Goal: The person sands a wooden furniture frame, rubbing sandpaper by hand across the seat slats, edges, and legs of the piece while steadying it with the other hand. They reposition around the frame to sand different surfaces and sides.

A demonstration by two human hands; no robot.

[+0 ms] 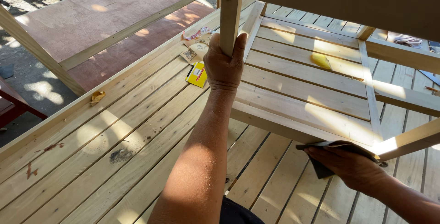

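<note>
A pale wooden stool or small table (pixel 302 86) lies upside down on a slatted wooden workbench (pixel 114 132), its slatted top facing down and its legs pointing up. My left hand (pixel 224 63) grips one upright leg (pixel 229 8) near its base. My right hand (pixel 348 164) presses a dark sheet of sandpaper (pixel 321 148) against the near corner of the piece's frame edge. A yellow scrap (pixel 321 60) rests on the slats inside the frame.
A small yellow box (pixel 197 75) and torn paper packaging (pixel 195 49) lie on the bench left of my left hand. A crumpled yellow leaf (pixel 96 96) sits near the bench's left edge. Reddish plywood panels (pixel 114 17) lean beyond the bench, over dirt ground.
</note>
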